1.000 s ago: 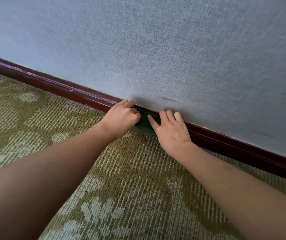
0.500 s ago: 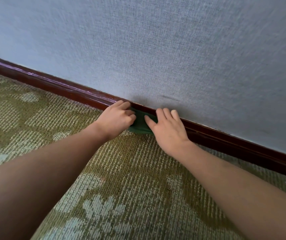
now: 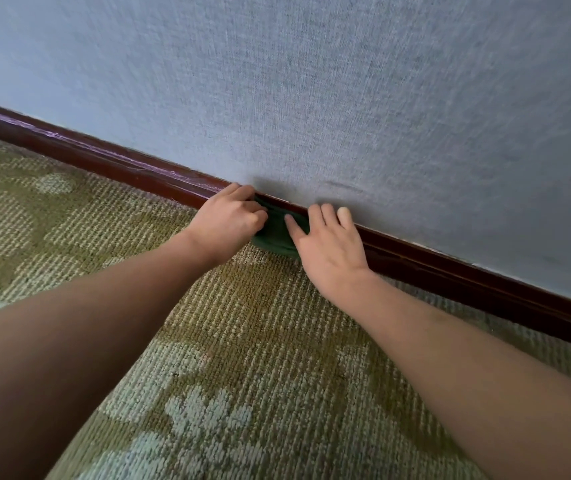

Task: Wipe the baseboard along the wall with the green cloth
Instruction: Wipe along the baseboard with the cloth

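Cloth point(image 3: 275, 233): green and bunched. It sits between my two hands, against the baseboard point(image 3: 104, 161), with its lower edge on the carpet point(image 3: 242, 341).
Left hand point(image 3: 226, 223): the fingers are curled and grip the cloth's left end, knuckles tight to the wood.
Right hand point(image 3: 329, 244): the fingers are nearly straight. The thumb lies on the cloth and the fingertips reach up to the board's top edge, so I read this hand as pressing rather than gripping.
Risk 1: little cloth shows under the right hand. I think my bare fingers could rub the wood there and leave that stretch unwiped.
Risk 2: the wad may roll down onto the carpet if I push harder low than high, and then it would miss the top ledge.
Risk 3: if the cloth rides up, it could smear the blue wall point(image 3: 346, 98).
Axis: the cloth's long side lies along the baseboard, which runs from upper left to lower right in my view.
Facing: its broad side is turned to the wood.
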### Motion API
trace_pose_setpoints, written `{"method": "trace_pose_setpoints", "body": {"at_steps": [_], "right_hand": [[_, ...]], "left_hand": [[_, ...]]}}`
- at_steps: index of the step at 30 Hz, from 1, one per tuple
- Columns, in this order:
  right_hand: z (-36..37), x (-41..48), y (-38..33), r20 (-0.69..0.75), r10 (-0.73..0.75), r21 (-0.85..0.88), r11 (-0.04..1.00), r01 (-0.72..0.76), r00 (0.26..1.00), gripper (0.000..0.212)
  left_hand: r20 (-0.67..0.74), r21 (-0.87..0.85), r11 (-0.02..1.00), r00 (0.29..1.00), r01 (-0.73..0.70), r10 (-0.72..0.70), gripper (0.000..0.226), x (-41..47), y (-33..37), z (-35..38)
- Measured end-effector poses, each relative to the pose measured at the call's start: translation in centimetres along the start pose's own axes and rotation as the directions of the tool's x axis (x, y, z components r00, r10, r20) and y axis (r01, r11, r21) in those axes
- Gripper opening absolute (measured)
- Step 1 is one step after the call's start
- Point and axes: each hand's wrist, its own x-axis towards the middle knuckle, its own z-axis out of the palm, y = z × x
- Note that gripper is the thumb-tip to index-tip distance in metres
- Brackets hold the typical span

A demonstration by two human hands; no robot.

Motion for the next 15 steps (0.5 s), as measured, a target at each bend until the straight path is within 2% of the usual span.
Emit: {"method": "trace_pose_setpoints", "body": {"at_steps": [5, 8, 10, 13, 15], "right_hand": [[-0.8, 0.7, -0.5, -0.012, 0.004, 0.005, 1.0, -0.004, 1.0, 0.045], [-1.0, 0.0, -0.4, -0.04, -0.039, -0.023, 0.999, 0.038, 0.998, 0.045], [-1.0, -0.8, -0.1, -0.031, -0.081, -0.057, 0.995, 0.079, 0.996, 0.051], [-1.0, -2.0, 0.4, -0.019, -0.1, -0.107, 0.989, 0.097, 0.995, 0.062], [-1.0, -2.5, 0.7, -0.014, -0.113, -0.099, 0.989, 0.112, 0.993, 0.056]], "left_hand": [[0.048, -0.028, 0.997, 0.996, 0.079, -0.077, 0.007, 0.2, 0.0, 0.1], [-0.047, -0.021, 0.999, 0.999, -0.026, 0.025, 0.012, -0.1, 0.4, -0.5], [-0.059, 0.003, 0.996, 0.994, -0.091, 0.091, 0.015, -0.6, 0.7, -0.9], [-0.082, 0.001, 0.993, 0.99, -0.116, 0.115, 0.014, -1.2, 0.8, -0.7], [-0.095, -0.032, 0.991, 0.988, -0.128, 0.124, 0.012, -1.3, 1.0, -0.5]]}}
